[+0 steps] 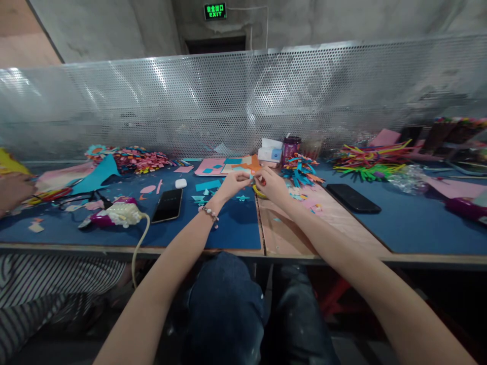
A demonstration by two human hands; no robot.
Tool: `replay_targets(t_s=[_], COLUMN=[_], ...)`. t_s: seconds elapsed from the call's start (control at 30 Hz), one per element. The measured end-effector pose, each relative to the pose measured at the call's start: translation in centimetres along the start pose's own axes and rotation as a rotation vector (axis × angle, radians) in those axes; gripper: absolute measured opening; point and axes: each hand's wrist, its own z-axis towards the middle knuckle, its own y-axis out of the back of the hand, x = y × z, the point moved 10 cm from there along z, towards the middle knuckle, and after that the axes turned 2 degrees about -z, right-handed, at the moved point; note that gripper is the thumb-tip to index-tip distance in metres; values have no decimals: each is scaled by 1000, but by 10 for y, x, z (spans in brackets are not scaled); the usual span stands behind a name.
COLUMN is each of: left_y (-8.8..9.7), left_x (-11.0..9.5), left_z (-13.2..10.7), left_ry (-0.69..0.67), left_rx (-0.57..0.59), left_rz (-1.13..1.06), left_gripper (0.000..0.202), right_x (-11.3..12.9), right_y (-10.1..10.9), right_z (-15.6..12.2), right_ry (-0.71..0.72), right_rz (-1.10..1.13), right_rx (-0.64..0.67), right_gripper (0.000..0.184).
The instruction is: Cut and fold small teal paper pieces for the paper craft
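Note:
My left hand [233, 183] and my right hand [271, 183] meet above the blue mat [232, 228], fingers pinched together on a small pale piece [251, 175] too small to make out. A beaded bracelet [210, 214] circles my left wrist. Teal paper cut-outs [207, 191] lie on the mat just under my left hand. Coloured paper sheets [224, 165] lie beyond the hands, and a spiky teal and orange paper flower [301, 170] sits just right of my right hand.
A glue gun [116, 215] with a cord and a black phone [167, 205] lie left; another phone [353, 198] lies right. Paper strips [371, 159] and scraps pile along a perforated metal screen [243, 101]. Another person's hand [13, 190] and striped sleeve are at far left.

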Motion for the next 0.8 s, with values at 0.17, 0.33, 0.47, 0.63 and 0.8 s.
replay_targets(t_s=[0.17, 0.33, 0.47, 0.63, 0.8], left_y=[0, -1, -2, -3, -2], left_x=[-1, -1, -1, 1, 0], left_z=[0, -1, 0, 0, 0], left_ry=[2, 0, -4, 4, -10], left_rx=[-13, -8, -11, 5, -3], left_rz=[-13, -13, -14, -12, 13], left_gripper=[26, 25, 25, 25, 24], right_x=[2, 2, 0, -1, -6], right_y=[2, 1, 1, 2, 5], right_z=[0, -1, 0, 0, 0], right_ry=[6, 0, -14, -35, -93], right_rz=[-46, -83, -66, -31, 50], right_rx=[-9, -15, -12, -20, -48], right_gripper=[12, 10, 10, 10, 13])
